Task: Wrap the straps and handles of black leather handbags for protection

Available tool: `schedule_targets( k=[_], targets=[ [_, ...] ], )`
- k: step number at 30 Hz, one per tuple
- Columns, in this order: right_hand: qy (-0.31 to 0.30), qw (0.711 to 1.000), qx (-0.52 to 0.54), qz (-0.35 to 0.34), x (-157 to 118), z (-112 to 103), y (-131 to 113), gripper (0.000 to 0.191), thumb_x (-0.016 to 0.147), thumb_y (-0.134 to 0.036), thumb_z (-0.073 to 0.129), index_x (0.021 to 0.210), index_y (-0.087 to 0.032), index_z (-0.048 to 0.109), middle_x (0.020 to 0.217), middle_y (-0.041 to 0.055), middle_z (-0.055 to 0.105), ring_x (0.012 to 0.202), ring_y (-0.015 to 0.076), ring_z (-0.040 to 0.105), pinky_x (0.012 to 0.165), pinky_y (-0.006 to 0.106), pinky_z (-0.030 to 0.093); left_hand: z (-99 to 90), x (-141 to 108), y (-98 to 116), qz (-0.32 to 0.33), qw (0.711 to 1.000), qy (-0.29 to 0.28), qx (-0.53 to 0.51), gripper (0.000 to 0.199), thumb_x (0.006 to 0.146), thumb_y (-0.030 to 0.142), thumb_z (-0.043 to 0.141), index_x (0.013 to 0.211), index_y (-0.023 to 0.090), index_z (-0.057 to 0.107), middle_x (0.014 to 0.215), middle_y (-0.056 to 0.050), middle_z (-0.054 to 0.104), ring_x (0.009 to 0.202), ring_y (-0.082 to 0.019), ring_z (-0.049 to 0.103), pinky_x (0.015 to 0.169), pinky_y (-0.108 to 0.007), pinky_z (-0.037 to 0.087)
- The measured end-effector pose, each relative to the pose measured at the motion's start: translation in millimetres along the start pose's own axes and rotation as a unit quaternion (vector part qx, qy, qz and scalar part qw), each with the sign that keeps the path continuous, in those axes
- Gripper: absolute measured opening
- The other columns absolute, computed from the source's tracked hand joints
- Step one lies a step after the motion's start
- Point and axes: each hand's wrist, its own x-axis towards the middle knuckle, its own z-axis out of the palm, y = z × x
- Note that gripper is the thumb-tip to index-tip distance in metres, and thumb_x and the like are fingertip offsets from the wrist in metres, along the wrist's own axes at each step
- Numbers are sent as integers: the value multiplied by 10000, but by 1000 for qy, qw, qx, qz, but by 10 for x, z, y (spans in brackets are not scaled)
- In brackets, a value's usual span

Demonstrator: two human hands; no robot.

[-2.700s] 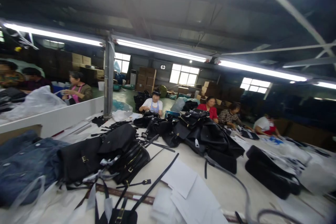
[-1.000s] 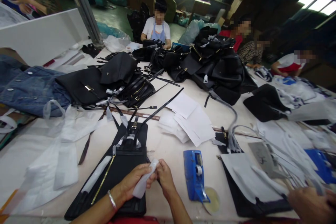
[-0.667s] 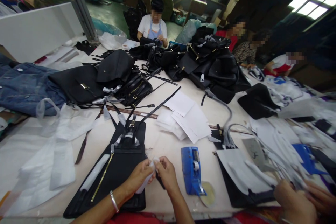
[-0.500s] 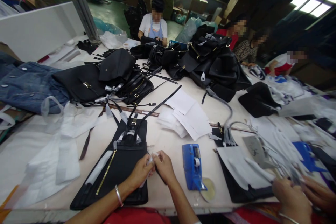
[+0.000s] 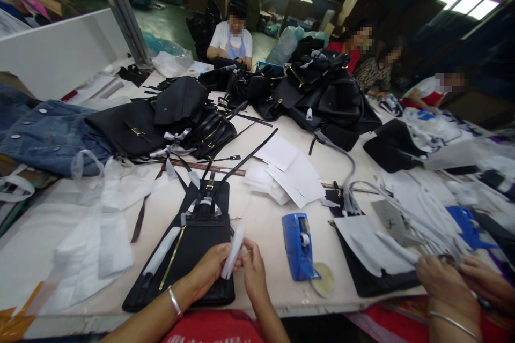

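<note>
A black backpack (image 5: 197,236) with a gold zipper lies flat in front of me, its straps stretching toward the far side. Over its right edge, my left hand (image 5: 211,268) is closed on a folded strip of white wrapping (image 5: 233,252), which stands up between both hands. The fingers of my right hand (image 5: 254,268) pinch the strip's right side; what lies inside the strip is hidden. A similar white wrap (image 5: 161,251) runs along the bag's left side. To the right of my right hand stands a blue tape dispenser (image 5: 295,246).
White paper sheets (image 5: 287,171) lie beyond the dispenser. White wrapping sheets (image 5: 84,246) and a denim garment (image 5: 52,128) are at left. Black bags (image 5: 325,96) are heaped across the table. At right, a co-worker's hands (image 5: 450,284) work by another bag (image 5: 358,262).
The white strip, mostly hidden in my fingers before, now stands up between my hands. My right hand has moved slightly down and its fingers are less bunched. The view has shifted slightly.
</note>
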Motion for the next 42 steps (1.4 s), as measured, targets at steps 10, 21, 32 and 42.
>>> schedule_targets(
  k=[10, 21, 32, 42],
  targets=[
    [50, 995, -81, -26, -232, 268, -24, 317, 921, -358, 369, 1169, -211, 500, 1175, 96, 602, 1059, 211, 587, 901, 341, 458, 51, -78, 1, 27, 999, 11, 26, 413, 817, 471, 617, 1004, 109, 690, 961, -120, 707, 861, -219, 629, 786, -292, 467],
    [99, 951, -271, -111, -251, 417, 114, 375, 894, -198, 374, 1261, -179, 446, 1174, 158, 579, 1093, 286, 573, 899, 463, 484, 58, -23, -115, -4, 996, 77, 48, 328, 732, 414, 713, 889, 127, 697, 836, -68, 727, 785, -212, 657, 777, -313, 505],
    [-16, 938, -304, -163, -521, 151, 210, 789, 805, -161, 515, 1501, -176, 144, 1517, 154, 277, 1360, 351, 318, 1056, 546, 353, 181, 66, -238, 15, 973, 181, 140, 344, 626, 451, 721, 753, 142, 641, 637, -22, 676, 624, -197, 626, 637, -298, 503],
    [10, 1000, -18, 0, -83, -220, -35, 260, 832, -382, 547, 995, -195, 624, 882, 47, 690, 775, 178, 637, 712, 294, 501, 295, 98, -253, 72, 959, 174, 211, 501, 595, 653, 686, 661, 169, 576, 554, 1, 578, 480, -139, 512, 467, -244, 404]
  ],
)
